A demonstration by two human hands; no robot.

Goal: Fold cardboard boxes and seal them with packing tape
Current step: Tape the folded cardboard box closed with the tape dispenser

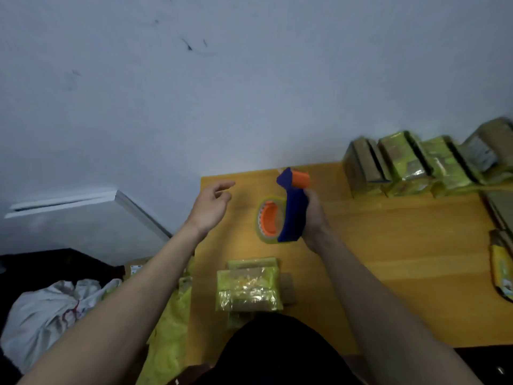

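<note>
Evidently the taping step is in hand: the right hand [312,218] grips the dispenser [293,209] by its blue plastic body, lifted above the table [388,245], its orange roller uppermost and the tape roll [268,222] on an orange hub facing left. The left hand [212,207] hangs beside it, holding nothing, fingers loosely curled and spread toward the roll. The box [249,287] lies near the person's body at the table's near edge, small and rectangular, brown cardboard largely wrapped in glossy, crinkled yellow-green tape. Next, probably, the left hand must find the free tape end or steady the box while the dispenser comes down to it. A row of similar wrapped boxes [410,162] stands at the far right, against the wall [249,79].
</note>
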